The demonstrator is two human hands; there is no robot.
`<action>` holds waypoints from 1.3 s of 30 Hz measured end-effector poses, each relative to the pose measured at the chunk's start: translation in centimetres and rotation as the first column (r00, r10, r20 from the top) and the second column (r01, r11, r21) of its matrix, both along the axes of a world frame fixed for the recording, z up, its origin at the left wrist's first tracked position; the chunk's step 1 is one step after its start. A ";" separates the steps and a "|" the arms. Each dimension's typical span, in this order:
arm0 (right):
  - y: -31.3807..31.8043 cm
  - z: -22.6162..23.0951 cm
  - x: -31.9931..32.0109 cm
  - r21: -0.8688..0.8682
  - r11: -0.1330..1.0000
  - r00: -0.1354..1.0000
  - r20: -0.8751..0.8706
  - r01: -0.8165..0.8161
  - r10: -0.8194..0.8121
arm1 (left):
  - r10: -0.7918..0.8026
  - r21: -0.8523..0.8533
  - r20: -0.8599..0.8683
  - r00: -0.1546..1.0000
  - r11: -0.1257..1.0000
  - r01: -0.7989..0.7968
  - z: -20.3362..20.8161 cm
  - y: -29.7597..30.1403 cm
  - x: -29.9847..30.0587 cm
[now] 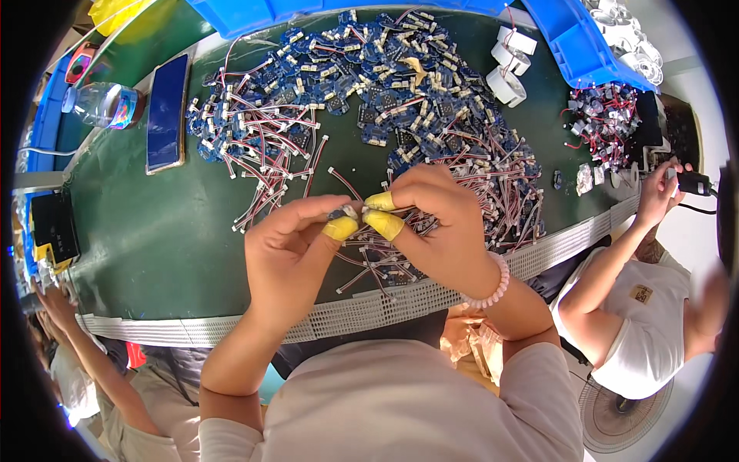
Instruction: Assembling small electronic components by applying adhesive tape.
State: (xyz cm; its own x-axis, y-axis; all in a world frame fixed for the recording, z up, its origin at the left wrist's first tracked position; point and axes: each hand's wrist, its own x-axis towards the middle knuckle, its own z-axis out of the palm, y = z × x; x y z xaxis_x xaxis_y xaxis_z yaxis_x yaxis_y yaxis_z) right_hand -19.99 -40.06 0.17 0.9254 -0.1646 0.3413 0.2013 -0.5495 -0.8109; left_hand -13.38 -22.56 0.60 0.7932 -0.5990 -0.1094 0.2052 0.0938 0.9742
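Note:
My left hand (286, 245), yellow tape on its thumb, pinches a small dark-blue circuit board (336, 213) with a white socket. My right hand (443, 223), with yellow tape on thumb and forefinger and a pink bead bracelet (496, 283) at the wrist, is closed in a pinch right against the board's socket. A small white plug seems to sit between its fingertips, mostly hidden. Under and behind my hands lie many short red, white and black cables (265, 146) with white plugs. Beyond them spreads a heap of blue circuit boards (331, 73).
Blue bins (573, 46) line the far side. At left are a flat dark-blue box (167, 115) and a plastic bottle (104, 105). White curled strips (508, 65) and red-wired parts (604, 123) lie right. Co-workers' arms (616, 258) show on both sides. White mesh trim (369, 308) edges the green table.

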 end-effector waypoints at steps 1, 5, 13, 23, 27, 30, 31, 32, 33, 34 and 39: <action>0.0 0.1 0.1 0.000 1.000 1.000 -0.014 -0.017 0.017 | 0.024 0.005 0.006 1.000 1.000 -0.024 -0.1 0.0 0.1; 0.2 0.2 0.2 -0.023 0.999 1.000 0.003 -0.025 0.025 | 0.014 0.054 0.034 0.999 0.998 -0.016 0.1 0.0 0.2; 0.8 0.4 -0.2 -0.041 0.999 0.999 0.003 0.032 -0.032 | -0.043 0.151 0.364 0.930 0.988 -0.013 0.5 -0.4 0.7; -1.0 1.1 -0.9 0.116 0.953 0.959 0.045 -0.282 0.278 | -0.320 0.227 0.349 0.881 0.941 0.252 2.8 0.7 1.3; -1.5 1.8 -0.9 0.282 0.897 0.934 -0.004 -0.342 0.357 | -0.329 0.154 0.329 0.885 0.944 0.293 3.3 0.6 1.3; -1.5 2.0 -1.2 0.372 0.860 0.913 -0.072 -0.350 0.403 | -0.361 0.114 0.265 0.894 0.932 0.343 3.0 1.0 1.2; -1.4 2.0 -1.2 0.405 0.844 0.892 -0.128 -0.353 0.434 | -0.384 0.147 0.261 0.886 0.923 0.356 3.1 1.2 1.1; -1.4 1.8 -1.3 0.406 0.843 0.890 -0.131 -0.353 0.436 | -0.405 0.179 0.255 0.878 0.912 0.369 3.2 1.4 1.1; -1.5 1.4 -1.4 0.464 0.795 0.870 -0.099 -0.390 0.484 | -0.404 0.184 0.251 0.880 0.912 0.366 3.3 1.3 1.0; -1.5 1.1 -1.5 0.519 0.742 0.847 -0.064 -0.424 0.528 | -0.437 0.145 0.175 0.882 0.898 0.416 3.4 1.2 1.0; -1.6 1.2 -0.9 0.508 0.763 0.842 -0.124 -0.400 0.524 | -0.392 0.035 -0.044 0.919 0.919 0.393 2.5 1.0 0.8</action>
State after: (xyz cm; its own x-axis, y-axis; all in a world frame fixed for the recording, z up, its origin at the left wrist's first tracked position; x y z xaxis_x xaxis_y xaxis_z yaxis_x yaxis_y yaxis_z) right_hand -20.88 -41.67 1.34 0.9687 0.2304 0.0924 0.0964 -0.0064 -0.9953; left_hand -12.55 -21.60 3.07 0.4904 -0.8556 -0.1656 0.2517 -0.0429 0.9668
